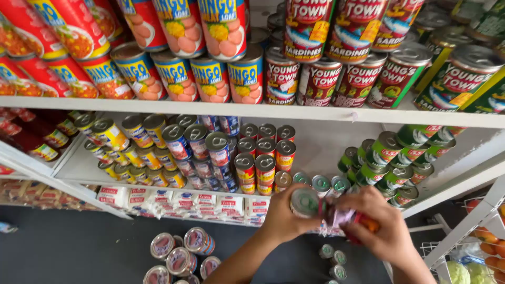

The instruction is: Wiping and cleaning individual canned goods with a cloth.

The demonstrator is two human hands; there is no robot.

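Observation:
My left hand (281,215) grips a small silver-topped can (304,202) at the front edge of the lower white shelf (321,144). Just to the right, my right hand (376,223) is closed on a second can with a purple and red label (344,216); the fingers hide most of it. The two cans almost touch. Right behind my hands stands a row of small green-lidded cans (321,184). Red-labelled cans (265,158) are stacked to their left.
The upper shelf (252,109) carries large stacked cans in red, blue and green labels. Green cans (394,158) fill the lower shelf's right side, yellow and blue ones (158,147) its left. Several cans (181,255) stand on the dark floor. A wire rack with produce (481,252) is at the right.

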